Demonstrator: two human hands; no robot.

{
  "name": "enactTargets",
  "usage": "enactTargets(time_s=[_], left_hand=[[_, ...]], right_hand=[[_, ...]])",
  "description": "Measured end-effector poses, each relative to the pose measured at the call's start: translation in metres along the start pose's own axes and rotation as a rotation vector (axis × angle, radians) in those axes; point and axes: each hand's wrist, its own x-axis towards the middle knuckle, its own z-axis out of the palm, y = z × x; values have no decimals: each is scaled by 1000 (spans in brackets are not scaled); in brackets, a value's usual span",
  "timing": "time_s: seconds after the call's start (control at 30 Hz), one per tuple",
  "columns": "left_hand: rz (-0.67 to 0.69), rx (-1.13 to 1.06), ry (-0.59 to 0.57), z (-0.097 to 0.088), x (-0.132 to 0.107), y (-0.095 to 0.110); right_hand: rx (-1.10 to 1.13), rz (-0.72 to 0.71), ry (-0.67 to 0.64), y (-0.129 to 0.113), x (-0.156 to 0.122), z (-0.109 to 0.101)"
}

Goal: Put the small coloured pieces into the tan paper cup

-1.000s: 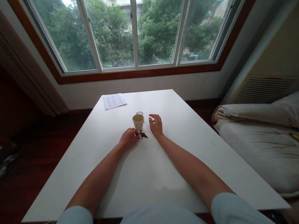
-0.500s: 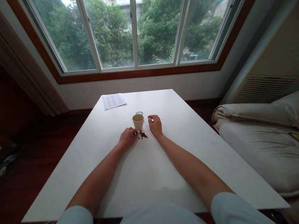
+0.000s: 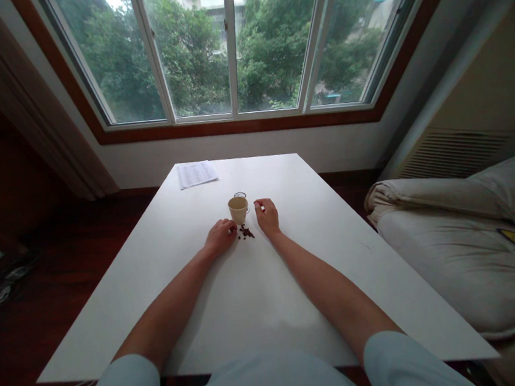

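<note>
A small cream bucket-shaped cup point(image 3: 238, 211) stands upright on the white table point(image 3: 252, 305), with a thin handle loop at its right side. Just in front of it lies a loose scatter of small dark red beans point(image 3: 246, 233). My left hand point(image 3: 220, 237) rests on the table left of the beans, its fingers curled and pinched together beside them. Whatever is between those fingertips is too small to make out. To the right of the cup, my right hand point(image 3: 267, 215) is curled with its fingertips close to the handle loop. Its grip is partly hidden.
Printed paper sheets point(image 3: 197, 174) lie at the table's far left corner. Behind the cup sits a small dark wire-like loop point(image 3: 240, 194). A window point(image 3: 231, 47) is beyond the table, and a bed with pale bedding point(image 3: 459, 250) stands at the right.
</note>
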Motion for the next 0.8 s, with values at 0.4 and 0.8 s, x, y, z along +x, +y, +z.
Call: enactTargets(time_s=[0.4,0.8], left_hand=[[-4,-287,157,-2,-2,7],[-199,-866,326,0,10,9]], right_hand=[[18,19,-25,-3,0,-1],[25,16,-25,0,0,1]])
